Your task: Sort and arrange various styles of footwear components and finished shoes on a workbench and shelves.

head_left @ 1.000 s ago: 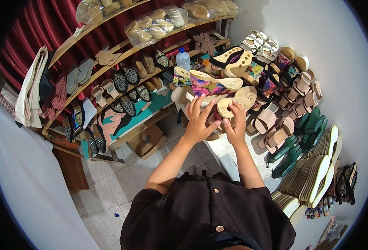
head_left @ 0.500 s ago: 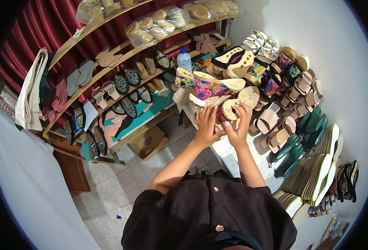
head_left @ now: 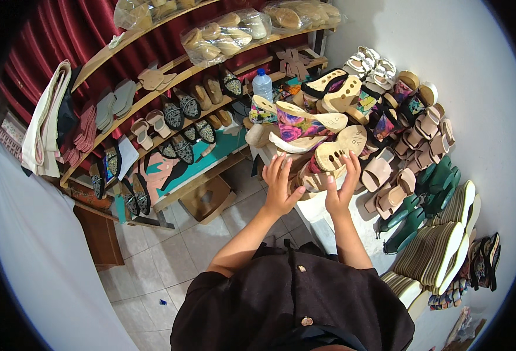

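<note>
My left hand (head_left: 279, 188) is spread with its fingers apart, by the near-left side of a pile of wedge shoe soles. Across from it, my right hand (head_left: 343, 186) also has its fingers stretched, the tips near or against the edge of a pale wedge sole (head_left: 351, 140) with dark holes. Neither hand grips anything. Behind them lies a floral-covered wedge sole (head_left: 296, 124), and a white-edged one (head_left: 296, 144) sits just below it. All of these rest on a white table (head_left: 322, 215). Whether the right fingertips touch the sole, I cannot tell.
Pink sandals (head_left: 379, 171), green shoes (head_left: 406, 225) and stacked flat soles (head_left: 436, 248) fill the table's right side. A blue-capped bottle (head_left: 262, 85) stands at the back. Wooden shelves (head_left: 147, 88) with shoes curve along the left, above a cardboard box (head_left: 207, 202) on the floor.
Both hands have drawn apart and back from the wedge soles; the left moved left, the right slightly right. Their fingers are more spread. The whole view has shifted slightly.
</note>
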The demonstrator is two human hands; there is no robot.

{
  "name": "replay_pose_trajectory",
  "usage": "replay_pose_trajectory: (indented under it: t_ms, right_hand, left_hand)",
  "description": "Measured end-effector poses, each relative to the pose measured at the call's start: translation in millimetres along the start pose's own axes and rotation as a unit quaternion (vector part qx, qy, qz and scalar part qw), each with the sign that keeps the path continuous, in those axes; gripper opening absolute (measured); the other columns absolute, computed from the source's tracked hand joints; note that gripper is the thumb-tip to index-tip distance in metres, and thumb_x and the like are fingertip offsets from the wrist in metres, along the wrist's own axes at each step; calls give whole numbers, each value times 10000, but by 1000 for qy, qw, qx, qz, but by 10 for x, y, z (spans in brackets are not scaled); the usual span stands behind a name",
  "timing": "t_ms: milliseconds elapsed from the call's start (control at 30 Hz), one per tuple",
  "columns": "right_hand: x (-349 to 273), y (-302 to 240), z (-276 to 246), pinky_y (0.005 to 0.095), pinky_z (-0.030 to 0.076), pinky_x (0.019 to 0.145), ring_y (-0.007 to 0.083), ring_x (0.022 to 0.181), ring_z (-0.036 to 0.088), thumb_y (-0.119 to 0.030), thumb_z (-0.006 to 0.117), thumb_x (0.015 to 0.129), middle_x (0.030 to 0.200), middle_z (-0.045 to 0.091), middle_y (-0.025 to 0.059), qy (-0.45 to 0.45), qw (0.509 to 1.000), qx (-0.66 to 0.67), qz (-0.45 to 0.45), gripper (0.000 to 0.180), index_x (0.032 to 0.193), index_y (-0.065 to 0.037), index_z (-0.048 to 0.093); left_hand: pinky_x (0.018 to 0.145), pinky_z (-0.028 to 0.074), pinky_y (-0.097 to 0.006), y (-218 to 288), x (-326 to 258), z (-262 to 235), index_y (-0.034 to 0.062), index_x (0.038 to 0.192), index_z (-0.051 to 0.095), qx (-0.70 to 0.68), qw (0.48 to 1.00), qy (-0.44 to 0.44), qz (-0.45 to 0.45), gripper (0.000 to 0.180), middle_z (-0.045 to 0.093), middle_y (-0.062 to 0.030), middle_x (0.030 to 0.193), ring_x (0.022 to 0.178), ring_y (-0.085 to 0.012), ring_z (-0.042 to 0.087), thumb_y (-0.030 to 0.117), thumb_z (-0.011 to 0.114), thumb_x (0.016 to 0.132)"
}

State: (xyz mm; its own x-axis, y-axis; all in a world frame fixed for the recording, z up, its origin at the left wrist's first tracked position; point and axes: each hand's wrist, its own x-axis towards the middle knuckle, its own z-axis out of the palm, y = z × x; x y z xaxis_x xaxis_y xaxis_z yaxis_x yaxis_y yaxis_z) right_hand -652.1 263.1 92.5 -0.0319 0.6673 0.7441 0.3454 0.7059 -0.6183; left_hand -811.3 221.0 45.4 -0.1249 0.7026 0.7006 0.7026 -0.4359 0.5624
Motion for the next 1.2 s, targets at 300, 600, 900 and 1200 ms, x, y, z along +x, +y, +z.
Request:
replay_pose_trajectory:
  t_ms: [300,600,900,1200]
  right_hand:
    - [-147,-394,104,436,273,1005,353,1153,390,-188,596,747,1214,402,218,49,991,104,-68,426,1116,-15,473]
    - [-275,-612,455,451,321,970,328,1062,462,-94,628,683,1114,475,172,-74,982,103,-138,305,976,-46,558]
    - [-330,-768,1285,422,375,871,310,954,506,-62,651,650,1030,522,135,-82,986,119,-79,272,915,-66,589]
    - [-385,-839,3258,413,310,879,259,978,503,-210,676,714,969,569,81,-188,982,17,-9,296,967,-93,576]
  left_hand:
    - [1032,102,-429,23,-213,-209,170,824,681,95,990,97,-44,51,511,-49,1175,1233,-256,353,183,640,798]
    - [970,236,-413,-181,-253,-471,148,804,640,130,981,132,-61,232,514,-71,1128,1159,-290,413,201,784,629]
    - [944,323,-410,-1010,-268,-1043,78,1021,544,128,969,192,-84,405,467,-119,1162,1109,-320,430,141,760,683]
    - [960,331,-430,-2803,-179,-2600,8,1141,477,209,921,264,-194,489,456,-174,1149,1107,-347,431,127,705,725]
